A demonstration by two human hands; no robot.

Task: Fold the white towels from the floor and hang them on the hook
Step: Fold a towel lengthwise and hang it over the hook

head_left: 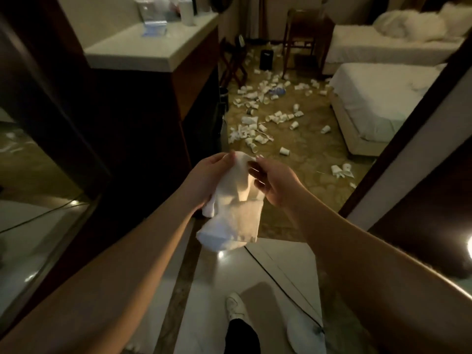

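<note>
Writing is nowhere legible; the view is dim. Both arms reach forward, the left hand [204, 180] and right hand [274, 183] raised side by side. Their fingers pinch the top edge of a white towel [235, 213], which hangs below them, seemingly partly folded, above the floor [293, 154].

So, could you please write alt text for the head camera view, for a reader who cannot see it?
Two bare hands hold a small white towel up in front of the camera, the left hand and the right hand each pinching its top edge. Beyond them, many white paper cups litter the patterned carpet beside two white beds.
</note>
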